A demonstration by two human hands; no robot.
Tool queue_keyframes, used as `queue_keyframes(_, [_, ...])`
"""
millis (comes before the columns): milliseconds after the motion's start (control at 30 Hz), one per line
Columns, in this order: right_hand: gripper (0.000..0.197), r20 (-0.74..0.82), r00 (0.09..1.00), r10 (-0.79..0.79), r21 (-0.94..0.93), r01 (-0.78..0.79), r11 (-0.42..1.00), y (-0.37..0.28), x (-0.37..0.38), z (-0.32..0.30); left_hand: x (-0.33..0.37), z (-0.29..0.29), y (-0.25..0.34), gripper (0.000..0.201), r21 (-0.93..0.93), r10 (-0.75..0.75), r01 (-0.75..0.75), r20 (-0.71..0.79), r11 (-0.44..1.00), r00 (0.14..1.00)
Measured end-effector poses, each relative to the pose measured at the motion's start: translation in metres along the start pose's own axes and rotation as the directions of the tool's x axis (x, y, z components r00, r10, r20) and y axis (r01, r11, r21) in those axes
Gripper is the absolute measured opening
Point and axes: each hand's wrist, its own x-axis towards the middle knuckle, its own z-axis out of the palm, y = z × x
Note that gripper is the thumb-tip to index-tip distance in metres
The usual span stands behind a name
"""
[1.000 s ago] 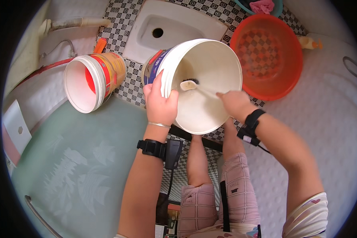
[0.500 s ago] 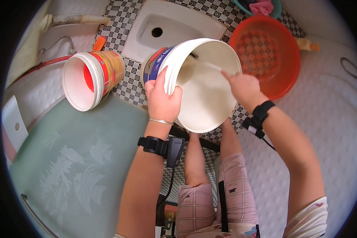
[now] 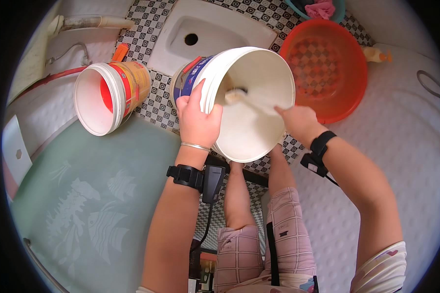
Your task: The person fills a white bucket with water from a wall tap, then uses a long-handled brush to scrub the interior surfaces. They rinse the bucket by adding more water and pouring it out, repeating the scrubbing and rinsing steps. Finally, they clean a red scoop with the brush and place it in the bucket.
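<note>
My left hand (image 3: 200,117) is closed on the rim of a large white bucket (image 3: 259,134) with a blue label, which lies tilted with its mouth toward me. My right hand (image 3: 303,123) is at the bucket's right side, closed around the pale handle of a brush (image 3: 236,95). The brush reaches inside the bucket; its head, with something dark along it, is near the inner wall and blurred. Whether the bristles touch the wall I cannot tell.
A second bucket (image 3: 116,95), yellow and red, lies tilted at the left. Behind is a white squat toilet (image 3: 215,24). An orange-red basin (image 3: 349,93) stands at the right, with a teal basin (image 3: 341,10) of cloths beyond. A frosted glass door (image 3: 146,161) spans the lower left.
The brush head has come into sight deeper inside the bucket, and my right hand has moved slightly down toward me. My left hand keeps its grip on the rim.
</note>
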Motion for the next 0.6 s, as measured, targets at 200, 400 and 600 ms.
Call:
queue_keyframes(200, [0.057,-0.401,0.913,0.071,0.019,-0.070,0.997,-0.003,0.013,-0.011,0.001,-0.002,0.002,0.066,0.061,-0.051,0.049,0.045,0.997,0.998])
queue_keyframes(400, [0.058,-0.131,0.991,0.003,-0.037,-0.008,0.999,-0.004,0.032,-0.001,0.002,-0.003,0.001,0.065,0.048,-0.005,0.003,0.034,0.999,0.999])
queue_keyframes(600, [0.056,-0.248,0.966,0.075,-0.011,-0.081,0.997,-0.009,0.049,-0.004,0.002,-0.006,-0.004,0.064,0.024,0.016,-0.017,0.027,1.000,1.000])
